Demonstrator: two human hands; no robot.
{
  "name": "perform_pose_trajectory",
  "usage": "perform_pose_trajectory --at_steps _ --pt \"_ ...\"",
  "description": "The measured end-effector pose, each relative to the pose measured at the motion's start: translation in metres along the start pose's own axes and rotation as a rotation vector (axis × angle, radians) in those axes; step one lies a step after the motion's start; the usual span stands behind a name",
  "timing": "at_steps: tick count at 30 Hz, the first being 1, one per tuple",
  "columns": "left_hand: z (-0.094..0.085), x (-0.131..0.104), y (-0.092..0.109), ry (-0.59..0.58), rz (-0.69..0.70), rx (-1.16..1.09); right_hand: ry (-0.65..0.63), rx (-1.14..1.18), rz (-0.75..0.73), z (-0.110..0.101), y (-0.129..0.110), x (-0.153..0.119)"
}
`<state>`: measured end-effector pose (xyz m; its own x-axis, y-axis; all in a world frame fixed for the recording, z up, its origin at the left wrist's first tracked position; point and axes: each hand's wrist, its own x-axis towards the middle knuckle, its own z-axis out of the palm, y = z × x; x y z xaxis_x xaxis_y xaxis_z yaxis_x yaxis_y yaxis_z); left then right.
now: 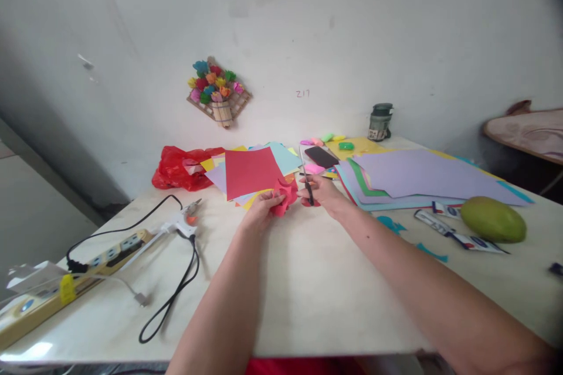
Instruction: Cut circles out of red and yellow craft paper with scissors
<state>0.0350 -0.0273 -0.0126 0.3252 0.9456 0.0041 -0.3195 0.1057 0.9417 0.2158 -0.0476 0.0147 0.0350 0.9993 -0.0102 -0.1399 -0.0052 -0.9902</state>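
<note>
**Scissors (309, 193) right next to a fiddly bit of red paper (285, 194): what could go wrong**

So the left hand (263, 209) is closed in a pinch on the red paper, which has a curvy, notched edge and sits between the two hands, in front of the big red sheet (253, 173). Right hand (325, 192) has its fingers curled around the scissors, blades pointing mostly away. Can't tell if the blades are open or touching the paper.

My worry: those fingertips are close. If the scissors swung left and snipped, a finger could get nicked. The paper looks thin and floppy too, so a hard tug would probably rip it at a notch, and a loose pinch could let it bend and send a cut wonky.

Also, the glue gun (183, 221) has a looped black cord (178, 288) near the left forearm. Snag that and the gun could get dragged across the table (308, 304). No clue whether it's hot.
</note>
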Motion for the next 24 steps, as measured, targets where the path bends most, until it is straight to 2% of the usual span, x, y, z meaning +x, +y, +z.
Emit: perform_pose_trajectory --at_steps 6,13,15,17,21,23,24 --pt "0.0 0.003 -0.002 -0.037 -0.003 0.013 0.057 -0.021 -0.06 0.002 0.006 0.005" --pt "-0.009 0.006 0.0 0.076 0.013 -0.012 0.071 -0.068 -0.047 -0.001 0.003 0.004" --pt "-0.012 0.009 0.0 0.144 0.04 0.003 0.065 -0.068 -0.034 0.0 0.002 0.003" --pt "-0.014 0.012 0.0 0.268 0.122 0.024 0.06 -0.067 -0.026 0.001 0.002 0.002" --pt "-0.015 0.014 0.003 0.564 0.399 0.178 0.078 -0.074 -0.003 0.004 0.01 0.003" --pt "-0.01 0.011 0.008 0.635 0.518 0.243 0.1 -0.084 0.003 0.004 0.014 0.004" --pt "-0.006 0.007 0.011 0.633 0.559 0.287 0.116 -0.09 0.008 0.005 0.015 0.005"
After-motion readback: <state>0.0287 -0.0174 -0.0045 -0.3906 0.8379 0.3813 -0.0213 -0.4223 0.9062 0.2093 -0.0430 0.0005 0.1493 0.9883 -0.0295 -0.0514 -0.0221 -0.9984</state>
